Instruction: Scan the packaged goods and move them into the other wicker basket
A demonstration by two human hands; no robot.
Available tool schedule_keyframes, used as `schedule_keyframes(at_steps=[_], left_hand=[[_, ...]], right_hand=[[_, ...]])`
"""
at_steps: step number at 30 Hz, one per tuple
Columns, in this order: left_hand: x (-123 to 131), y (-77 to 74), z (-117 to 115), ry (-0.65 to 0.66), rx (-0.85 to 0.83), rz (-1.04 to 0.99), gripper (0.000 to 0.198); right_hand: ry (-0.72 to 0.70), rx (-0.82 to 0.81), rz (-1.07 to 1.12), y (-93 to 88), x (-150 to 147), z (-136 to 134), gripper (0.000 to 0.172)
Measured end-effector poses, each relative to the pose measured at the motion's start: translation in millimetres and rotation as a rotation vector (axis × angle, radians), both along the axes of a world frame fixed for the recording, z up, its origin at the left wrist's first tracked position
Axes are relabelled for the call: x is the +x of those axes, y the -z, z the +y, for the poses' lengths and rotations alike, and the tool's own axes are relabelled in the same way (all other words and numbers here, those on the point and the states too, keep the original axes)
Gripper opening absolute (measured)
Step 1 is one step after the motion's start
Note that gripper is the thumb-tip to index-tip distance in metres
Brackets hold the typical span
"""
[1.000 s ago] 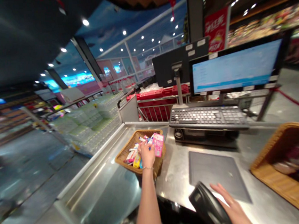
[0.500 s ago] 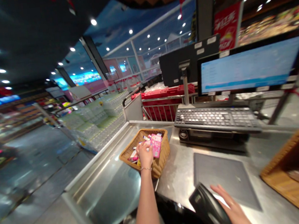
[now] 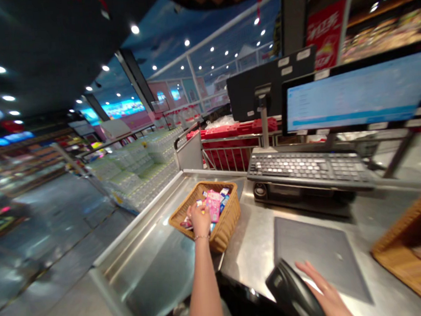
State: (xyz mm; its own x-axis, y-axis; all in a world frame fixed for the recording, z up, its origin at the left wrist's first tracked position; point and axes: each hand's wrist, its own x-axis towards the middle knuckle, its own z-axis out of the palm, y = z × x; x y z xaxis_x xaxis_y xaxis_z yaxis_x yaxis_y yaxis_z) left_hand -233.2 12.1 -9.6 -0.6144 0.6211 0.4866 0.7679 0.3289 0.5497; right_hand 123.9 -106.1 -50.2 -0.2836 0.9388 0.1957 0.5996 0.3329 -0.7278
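In a wicker basket (image 3: 228, 229) on the metal counter, my left hand (image 3: 200, 219) is closed at the edge of a pink packet (image 3: 213, 205) and appears to grip it; the fingertips are partly hidden. Blue and white small packs (image 3: 224, 202) lie beside the packet, and others are under my hand. My right hand (image 3: 327, 293) holds a black barcode scanner (image 3: 293, 291) low over the counter's near edge. Its fingers stretch along the scanner's right side, and the grip underneath is out of sight.
A grey mat (image 3: 316, 252) lies right of the basket. Behind it stand a keyboard (image 3: 307, 166) on a raised stand and a lit monitor (image 3: 359, 93). A second wicker basket (image 3: 407, 259) sits at the right edge. A raised metal rim (image 3: 138, 221) borders the counter's left side.
My left hand has shifted a little left within the basket, and the pink packet has moved left with it. More blue packs now show on the right. The right hand keeps the scanner in place.
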Motion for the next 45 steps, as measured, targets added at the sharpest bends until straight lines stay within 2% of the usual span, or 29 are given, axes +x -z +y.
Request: schedule_keyframes(at_steps=[3, 7, 13, 19, 28, 36, 45], left_hand=[[-6, 0.7, 2, -0.030, -0.009, -0.021, 0.019], [-6, 1.1, 3, -0.076, -0.018, -0.047, 0.017], [6, -5.7, 0, -0.124, -0.014, -0.050, 0.029], [15, -13.4, -1, -0.080, -0.026, -0.036, 0.031], [40, -13.1, 6, 0.042, -0.046, -0.012, 0.028], [63, -14.7, 12, 0.074, -0.083, -0.021, 0.028], [83, -15.4, 17, 0.085, -0.109, -0.049, 0.026]], right_hand=[[-0.010, -0.022, 0.028, -0.8, 0, 1, 0.046], [-0.009, -0.031, 0.005, -3.5, 1, 1, 0.044], [-0.009, -0.008, -0.060, -5.7, 2, 3, 0.042], [-0.011, 0.040, -0.033, -5.0, 3, 2, 0.037], [0.032, 0.060, -0.059, -1.9, 12, 0, 0.029], [0.012, 0.116, -0.064, 15.9, 20, -7, 0.037], [0.009, 0.122, -0.040, 8.9, 25, -10, 0.037]])
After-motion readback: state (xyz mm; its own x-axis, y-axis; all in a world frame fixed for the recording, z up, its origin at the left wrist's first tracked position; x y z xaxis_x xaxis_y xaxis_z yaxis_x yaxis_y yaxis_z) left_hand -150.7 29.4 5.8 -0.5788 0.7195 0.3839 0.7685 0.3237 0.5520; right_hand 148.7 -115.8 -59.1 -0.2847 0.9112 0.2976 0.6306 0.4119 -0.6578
